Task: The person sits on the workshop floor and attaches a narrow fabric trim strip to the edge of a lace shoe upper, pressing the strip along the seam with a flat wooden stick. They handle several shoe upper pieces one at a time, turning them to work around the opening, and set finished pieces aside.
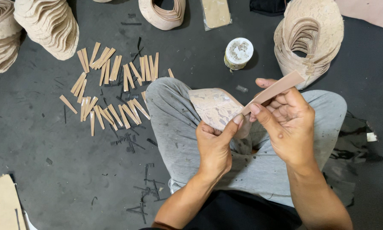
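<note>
The right hand (287, 125) is pinching a tan strip (273, 90), its long axis running from eight o'clock up to two. The left hand (215, 147) is gripping a lace piece (215, 108) over the knee, thumb meeting the strip's lower end, hands nearly touching.

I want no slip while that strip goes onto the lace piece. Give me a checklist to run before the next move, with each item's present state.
1. Right hand pinches the tan strip: ok.
2. Left hand thumb holds the lace piece: ok.
3. Strip end meets the lace edge: ok, they touch at the fingertips.
4. Strip squarely aligned: cannot tell.
5. Spare strips lie on the floor nearby: ok.
6. Round tin open: cannot tell.
</note>
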Tool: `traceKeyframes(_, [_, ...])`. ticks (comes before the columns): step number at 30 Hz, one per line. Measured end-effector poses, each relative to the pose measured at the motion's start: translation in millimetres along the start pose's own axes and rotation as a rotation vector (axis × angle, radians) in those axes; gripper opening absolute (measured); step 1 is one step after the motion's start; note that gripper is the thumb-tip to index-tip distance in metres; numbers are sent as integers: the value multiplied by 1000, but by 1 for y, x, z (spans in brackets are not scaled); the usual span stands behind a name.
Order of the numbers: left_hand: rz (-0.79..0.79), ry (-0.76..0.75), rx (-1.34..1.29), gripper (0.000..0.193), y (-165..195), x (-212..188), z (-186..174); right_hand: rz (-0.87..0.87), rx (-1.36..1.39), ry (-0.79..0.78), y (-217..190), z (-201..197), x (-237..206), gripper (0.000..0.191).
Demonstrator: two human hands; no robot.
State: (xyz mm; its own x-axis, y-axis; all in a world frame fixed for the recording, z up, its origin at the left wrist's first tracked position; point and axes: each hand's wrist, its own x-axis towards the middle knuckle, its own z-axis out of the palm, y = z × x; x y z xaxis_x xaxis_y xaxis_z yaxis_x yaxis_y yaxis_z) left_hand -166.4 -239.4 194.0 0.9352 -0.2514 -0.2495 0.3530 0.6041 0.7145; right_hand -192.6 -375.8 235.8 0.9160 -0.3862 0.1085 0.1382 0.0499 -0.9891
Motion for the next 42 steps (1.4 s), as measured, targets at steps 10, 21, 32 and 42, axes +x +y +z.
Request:
traceKeyframes(10, [28,14,-30,22,2,1,0,2,6,-14,-1,4,-2,45])
traceKeyframes(21, [110,-22,54,26,11,9,2,24,127,-30,-8,5,7,58])
traceKeyframes(32, [65,-96,79,25,10,9,-10,-96,213,31,-11,-4,16,77])
traceKeyframes(42, [-40,-175,7,31,9,24,-20,261,354,-132,28,-7,30,76])
